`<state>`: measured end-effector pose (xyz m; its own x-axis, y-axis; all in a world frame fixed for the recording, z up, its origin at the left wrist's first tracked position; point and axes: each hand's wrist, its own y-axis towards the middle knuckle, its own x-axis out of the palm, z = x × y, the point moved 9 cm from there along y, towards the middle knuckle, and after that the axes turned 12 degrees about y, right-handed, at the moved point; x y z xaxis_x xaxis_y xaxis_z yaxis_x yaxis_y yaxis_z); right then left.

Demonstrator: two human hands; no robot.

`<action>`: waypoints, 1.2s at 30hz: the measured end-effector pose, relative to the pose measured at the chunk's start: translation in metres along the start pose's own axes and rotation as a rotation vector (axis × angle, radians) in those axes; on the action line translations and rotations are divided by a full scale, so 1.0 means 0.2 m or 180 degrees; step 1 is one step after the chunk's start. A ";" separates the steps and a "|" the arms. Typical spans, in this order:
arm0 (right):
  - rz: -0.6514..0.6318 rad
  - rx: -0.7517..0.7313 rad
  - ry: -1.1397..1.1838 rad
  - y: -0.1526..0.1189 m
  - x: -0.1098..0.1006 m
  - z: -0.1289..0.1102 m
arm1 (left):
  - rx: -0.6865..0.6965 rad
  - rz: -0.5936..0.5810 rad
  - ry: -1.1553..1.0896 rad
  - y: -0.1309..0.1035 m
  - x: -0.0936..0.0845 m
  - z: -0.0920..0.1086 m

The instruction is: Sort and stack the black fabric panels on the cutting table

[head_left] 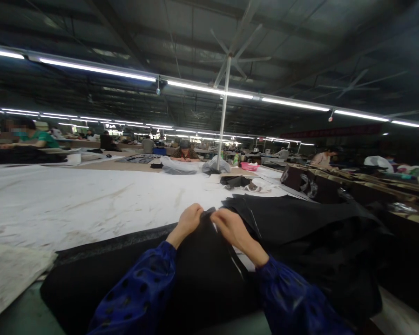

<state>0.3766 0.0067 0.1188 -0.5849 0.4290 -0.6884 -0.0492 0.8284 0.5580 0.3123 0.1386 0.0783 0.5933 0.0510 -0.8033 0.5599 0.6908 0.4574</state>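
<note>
Both of my hands pinch the far edge of a black fabric piece [209,265], which hangs toward me over the near table edge. My left hand [189,218] grips that edge just left of its corner. Close beside it, my right hand [230,227] has its fingers closed on the corner. A pale line runs along the cloth's right side. To the right of my right hand lies a stack of black fabric pieces [293,218], its layers slightly fanned at the left end. Blue dotted sleeves cover both forearms.
White sheeting [108,195] covers the table. Beyond it are dark scraps [235,181], plastic-wrapped bundles [179,165], a pink basket [249,166] and a white pole [224,111]. Dark boxes [359,193] line the right. A person in green [42,137] is far left; another person [185,151] sits opposite.
</note>
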 end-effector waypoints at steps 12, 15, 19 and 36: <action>-0.0665 -0.0402 -0.1180 0.26 0.06 0.07 | 0.0152 0.0176 -0.0118 -0.01 -0.02 0.00; -0.0805 -0.0278 -0.1084 0.28 0.08 0.08 | 0.0202 0.0222 -0.0202 -0.02 -0.02 0.01; -0.1052 0.0298 -0.0500 0.31 0.09 0.16 | 0.0304 0.0314 -0.0417 -0.03 -0.04 0.03; -0.1705 0.1636 0.0146 0.40 0.23 0.36 | 0.2546 -0.0390 0.0650 -0.38 0.02 0.43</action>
<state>0.4045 0.1176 0.0985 -0.6211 -0.0873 -0.7789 0.0412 0.9888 -0.1437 0.3219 0.0242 0.0728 0.4282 0.1918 -0.8831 0.9011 -0.0167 0.4333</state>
